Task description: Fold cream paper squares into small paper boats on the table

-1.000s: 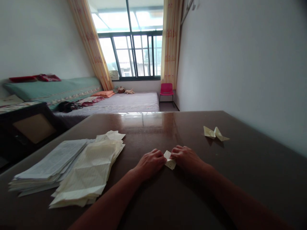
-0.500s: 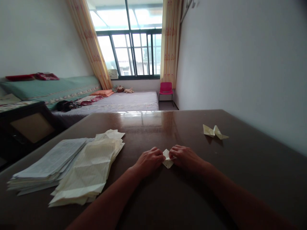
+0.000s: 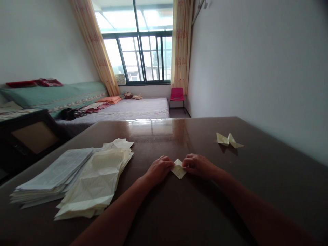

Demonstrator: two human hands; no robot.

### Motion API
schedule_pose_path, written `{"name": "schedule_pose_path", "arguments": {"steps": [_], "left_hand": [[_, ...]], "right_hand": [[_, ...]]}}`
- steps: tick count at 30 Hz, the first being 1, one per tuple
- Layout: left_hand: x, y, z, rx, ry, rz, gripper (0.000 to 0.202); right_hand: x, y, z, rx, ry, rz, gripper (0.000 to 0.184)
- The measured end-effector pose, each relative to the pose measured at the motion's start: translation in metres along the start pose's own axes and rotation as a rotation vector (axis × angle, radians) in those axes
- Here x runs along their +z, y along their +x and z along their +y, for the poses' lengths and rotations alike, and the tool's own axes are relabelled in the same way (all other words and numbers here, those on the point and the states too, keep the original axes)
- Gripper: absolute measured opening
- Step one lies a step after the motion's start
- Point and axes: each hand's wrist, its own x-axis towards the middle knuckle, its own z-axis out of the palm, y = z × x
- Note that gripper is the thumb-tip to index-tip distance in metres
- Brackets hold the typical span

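A small cream piece of folded paper (image 3: 178, 171), diamond-shaped with creases, lies on the brown table between my two hands. My left hand (image 3: 161, 169) is closed at its left corner, fingertips gripping the edge. At the right corner, my right hand (image 3: 197, 165) has its fingers curled, with thumb and fingertips pinching the paper's edge. Farther off to the right sits a folded paper figure (image 3: 229, 140) with two pointed, upright parts.
A stack of cream paper sheets (image 3: 96, 177) with fold creases lies at the left, beside a stack of whitish printed sheets (image 3: 55, 169). The glossy table (image 3: 205, 212) reaches toward a bed (image 3: 143, 106) and a pink chair (image 3: 177, 94). A wall (image 3: 269, 68) runs along the right.
My hands have drawn slightly apart, the right one a little up and away. More of the folded paper's flat diamond face shows now.
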Motion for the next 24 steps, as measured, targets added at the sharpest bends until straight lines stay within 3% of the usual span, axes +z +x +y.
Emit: {"name": "schedule_pose_path", "arguments": {"steps": [7, 14, 24], "left_hand": [[0.006, 0.005, 0.004, -0.139, -0.049, 0.058, 0.026], [0.010, 0.004, 0.002, -0.220, -0.146, 0.128, 0.023], [0.005, 0.006, 0.005, -0.286, -0.181, 0.083, 0.022]], "right_hand": [[0.014, 0.009, 0.007, 0.101, 0.140, 0.018, 0.029], [0.017, 0.012, 0.000, 0.206, 0.072, 0.026, 0.031], [0.019, 0.012, -0.003, 0.332, -0.007, 0.041, 0.027]]}}
